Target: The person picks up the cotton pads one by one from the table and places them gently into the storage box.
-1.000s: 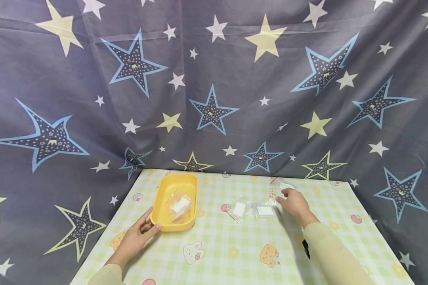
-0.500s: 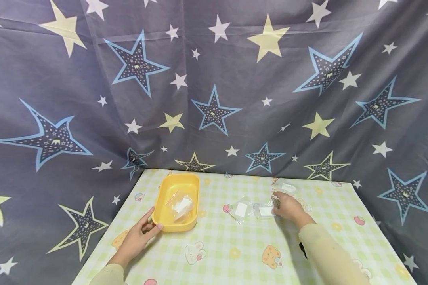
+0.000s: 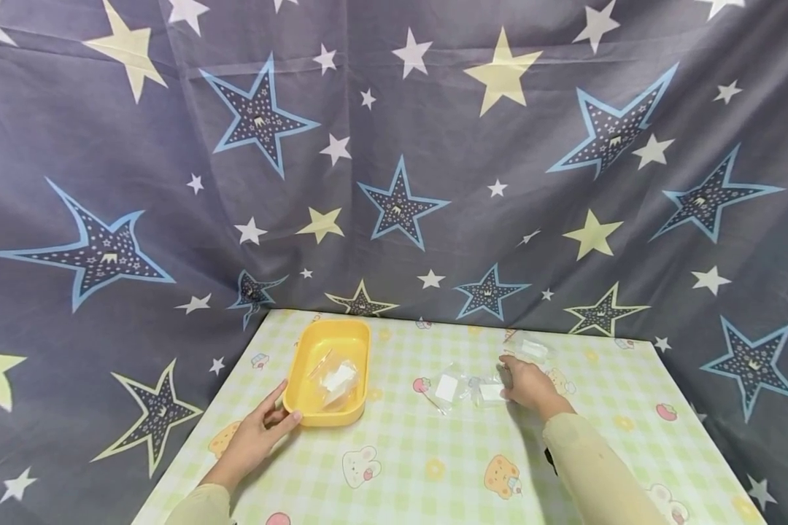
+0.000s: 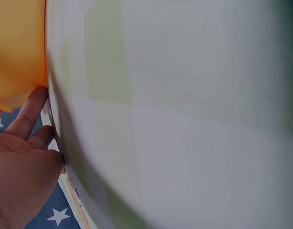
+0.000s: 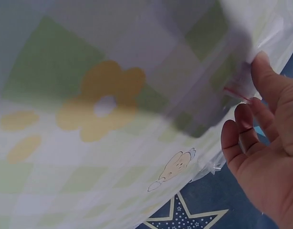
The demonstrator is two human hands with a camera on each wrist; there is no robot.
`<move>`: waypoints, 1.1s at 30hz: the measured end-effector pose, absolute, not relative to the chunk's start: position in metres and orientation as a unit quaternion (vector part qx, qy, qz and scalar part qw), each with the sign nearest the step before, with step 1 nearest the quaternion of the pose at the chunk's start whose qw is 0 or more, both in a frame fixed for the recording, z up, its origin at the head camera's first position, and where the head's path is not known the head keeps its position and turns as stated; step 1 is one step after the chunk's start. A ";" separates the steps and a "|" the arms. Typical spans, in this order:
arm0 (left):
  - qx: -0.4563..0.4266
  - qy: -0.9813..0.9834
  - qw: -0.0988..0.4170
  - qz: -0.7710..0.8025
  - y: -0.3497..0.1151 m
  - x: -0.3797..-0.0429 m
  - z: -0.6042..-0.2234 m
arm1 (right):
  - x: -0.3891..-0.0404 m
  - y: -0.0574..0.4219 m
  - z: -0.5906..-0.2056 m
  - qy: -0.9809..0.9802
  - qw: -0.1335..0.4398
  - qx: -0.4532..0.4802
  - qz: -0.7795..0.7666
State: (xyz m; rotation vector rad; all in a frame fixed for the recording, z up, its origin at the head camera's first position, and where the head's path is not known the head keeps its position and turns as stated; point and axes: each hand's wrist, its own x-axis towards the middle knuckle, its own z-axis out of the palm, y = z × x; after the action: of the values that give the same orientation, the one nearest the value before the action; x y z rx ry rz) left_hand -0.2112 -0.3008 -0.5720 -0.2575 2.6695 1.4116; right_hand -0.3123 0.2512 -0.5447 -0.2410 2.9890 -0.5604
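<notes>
My left hand (image 3: pixel 252 445) rests at the near left corner of a yellow plastic tray (image 3: pixel 328 420), thumb on the front wall and fingers along the side. In the left wrist view, an extended finger touches the tray (image 4: pixel 17 47); other fingers rest on the table. Inside the tray lies a clear bag with white contents (image 3: pixel 339 377). My right hand (image 3: pixel 532 386) is at the right end of a clear zip bag with a white card (image 3: pixel 491 392). In the right wrist view, thumb and index finger stand apart at a clear bag's red seal strip (image 5: pixel 238 95).
Left of that bag lies another clear bag with a white card (image 3: pixel 446 388), and a third bag (image 3: pixel 533 350) is farther back. The checked tablecloth (image 3: pixel 433 452) covers the table, which ends at a dark star-patterned curtain (image 3: pixel 394 131).
My right hand has moved slightly left and lower over the bag with the white card. The left hand stays at the tray's corner. The whole view has shifted slightly right.
</notes>
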 end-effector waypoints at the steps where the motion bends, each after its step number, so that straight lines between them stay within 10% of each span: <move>1: -0.084 0.879 0.056 0.466 -0.301 -0.211 -0.572 | -0.313 0.250 -0.545 0.980 0.047 -0.077 -0.179; 33: -0.077 0.882 0.057 0.461 -0.299 -0.211 -0.571 | -0.313 0.244 -0.542 0.987 0.082 -0.058 -0.126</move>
State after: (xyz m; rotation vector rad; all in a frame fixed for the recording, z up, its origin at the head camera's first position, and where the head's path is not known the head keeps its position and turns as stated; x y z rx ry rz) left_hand -0.2114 -0.2994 -0.5709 -0.2340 2.6756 1.3988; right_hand -0.3128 0.2438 -0.5420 -0.1719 2.9475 -0.3766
